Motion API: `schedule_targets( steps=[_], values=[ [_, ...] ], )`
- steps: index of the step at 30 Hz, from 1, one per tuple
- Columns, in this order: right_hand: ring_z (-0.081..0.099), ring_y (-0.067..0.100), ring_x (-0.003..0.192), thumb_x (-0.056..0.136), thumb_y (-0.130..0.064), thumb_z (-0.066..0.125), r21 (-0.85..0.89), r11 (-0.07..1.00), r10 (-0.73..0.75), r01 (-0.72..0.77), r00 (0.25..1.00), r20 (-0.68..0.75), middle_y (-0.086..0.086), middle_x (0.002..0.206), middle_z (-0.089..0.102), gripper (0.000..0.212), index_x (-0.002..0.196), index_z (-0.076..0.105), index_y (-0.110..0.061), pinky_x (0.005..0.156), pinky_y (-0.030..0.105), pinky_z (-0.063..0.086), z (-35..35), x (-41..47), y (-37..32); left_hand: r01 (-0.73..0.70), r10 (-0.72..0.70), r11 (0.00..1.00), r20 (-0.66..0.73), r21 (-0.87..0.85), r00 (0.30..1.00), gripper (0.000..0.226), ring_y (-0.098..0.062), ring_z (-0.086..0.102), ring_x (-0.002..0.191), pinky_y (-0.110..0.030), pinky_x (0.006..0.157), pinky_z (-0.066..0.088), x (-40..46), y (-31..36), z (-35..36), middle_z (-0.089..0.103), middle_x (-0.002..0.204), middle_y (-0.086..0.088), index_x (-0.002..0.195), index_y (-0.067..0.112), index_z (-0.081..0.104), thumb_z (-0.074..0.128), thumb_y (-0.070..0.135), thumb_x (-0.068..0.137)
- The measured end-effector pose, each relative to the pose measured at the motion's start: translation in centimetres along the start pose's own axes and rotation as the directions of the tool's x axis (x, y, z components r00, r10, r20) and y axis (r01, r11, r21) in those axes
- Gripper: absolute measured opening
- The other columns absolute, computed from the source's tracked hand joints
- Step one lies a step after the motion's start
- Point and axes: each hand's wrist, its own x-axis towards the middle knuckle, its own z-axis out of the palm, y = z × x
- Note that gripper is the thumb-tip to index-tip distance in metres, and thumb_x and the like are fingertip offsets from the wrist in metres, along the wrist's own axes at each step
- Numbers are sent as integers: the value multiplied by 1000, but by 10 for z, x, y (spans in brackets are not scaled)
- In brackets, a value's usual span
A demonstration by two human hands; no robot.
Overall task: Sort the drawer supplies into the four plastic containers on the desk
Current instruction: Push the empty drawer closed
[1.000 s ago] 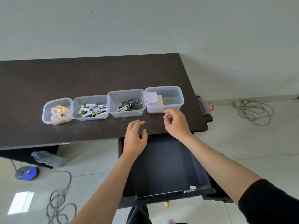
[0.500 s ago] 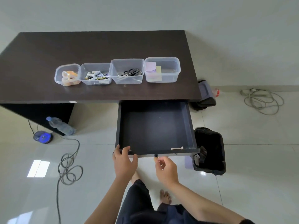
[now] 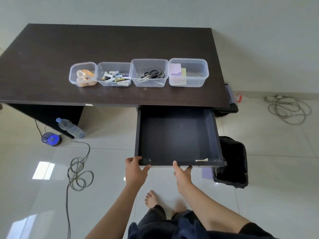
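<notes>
Four clear plastic containers stand in a row on the dark desk [image 3: 51, 49]. From left to right they hold tape rolls [image 3: 85, 77], batteries [image 3: 116, 77], black scissors [image 3: 153, 75] and sticky notes [image 3: 177, 73]. Below the desk's right end the dark drawer [image 3: 177, 135] is pulled out, and its floor shows nothing inside. My left hand [image 3: 135, 171] grips the drawer's front edge at its left corner. My right hand [image 3: 182, 175] holds the same front edge near the middle, thumb over the top.
A black bin [image 3: 233, 161] stands on the floor right of the drawer. A water bottle [image 3: 70, 128] and a blue round device [image 3: 51, 139] with a coiled cable [image 3: 77, 175] lie under the desk's left. Another cable coil [image 3: 288, 109] lies far right. My bare feet [image 3: 151, 199] are below.
My hands left the desktop by the sticky-note container and came down onto the drawer's front edge. The camera pulled back, showing the whole desk and floor.
</notes>
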Motion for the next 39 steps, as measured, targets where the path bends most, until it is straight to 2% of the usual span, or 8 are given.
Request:
schedule_targets(
  steps=[7, 12, 15, 21, 24, 28, 35, 39],
  values=[
    [58, 23, 105, 88, -41, 61, -109, 976, -201, 190, 974, -103, 8, 108, 63, 98, 149, -14, -28, 87, 30, 38, 3, -3, 10, -62, 57, 994, -64, -87, 996, 49, -22, 51, 108, -30, 91, 47, 1, -5, -4, 42, 122, -3, 121, 17, 56, 76, 31, 78],
    [60, 20, 90, 87, -36, 64, -347, 873, -396, 343, 913, -93, 10, 102, 63, 81, 145, 15, -6, 74, 20, 42, 3, -2, 7, -88, 73, 984, -105, -152, 992, 48, -21, 48, 109, -25, 90, 41, 6, 1, -7, 43, 120, -3, 119, 17, 57, 78, 28, 77],
    [59, 15, 81, 87, -33, 65, -421, 832, -432, 361, 898, -83, 6, 90, 63, 80, 141, 19, 3, 59, 6, 40, 6, 9, -3, -78, 60, 982, -106, -174, 993, 48, -21, 48, 109, -24, 89, 41, 16, 10, -8, 43, 121, -2, 120, 18, 56, 78, 28, 77],
    [62, 29, 104, 94, -27, 56, -456, 808, -473, 374, 873, -122, 6, 97, 63, 67, 140, 23, 8, 77, 22, 38, 26, 43, -43, -44, 24, 977, -94, -210, 995, 59, -16, 47, 106, -23, 88, 41, 61, 48, -16, 44, 123, -2, 129, 19, 47, 77, 26, 79],
    [63, 30, 101, 94, -25, 57, -437, 825, -457, 358, 878, -142, 0, 89, 57, 65, 138, 25, 10, 75, 22, 37, 42, 63, -75, -33, 18, 979, -76, -202, 997, 70, -22, 51, 112, -29, 91, 44, 96, 69, -21, 45, 125, -3, 136, 22, 39, 78, 26, 78],
    [61, 28, 104, 93, -27, 59, -387, 848, -448, 361, 880, -160, 7, 101, 62, 68, 140, 25, 7, 77, 23, 38, 65, 87, -121, -65, 50, 980, -87, -188, 995, 84, -23, 48, 116, -33, 93, 44, 141, 107, -28, 43, 128, -6, 146, 30, 21, 75, 24, 81],
    [68, 24, 89, 90, -32, 63, -380, 856, -433, 351, 888, -156, 7, 100, 67, 78, 145, 19, 3, 79, 33, 52, 82, 117, -150, -106, 96, 992, -134, -68, 986, 81, -19, 50, 93, -29, 74, 42, 175, 124, -24, 42, 122, -8, 147, 35, 20, 70, 30, 84],
    [69, 27, 84, 87, -29, 66, -366, 845, -473, 390, 864, -173, 7, 93, 67, 59, 128, 42, 5, 78, 39, 56, 87, 131, -163, -34, 10, 990, -175, -133, 985, 77, -19, 49, 87, -31, 72, 43, 184, 134, -22, 45, 117, -6, 143, 37, 25, 72, 33, 82]
  ],
)
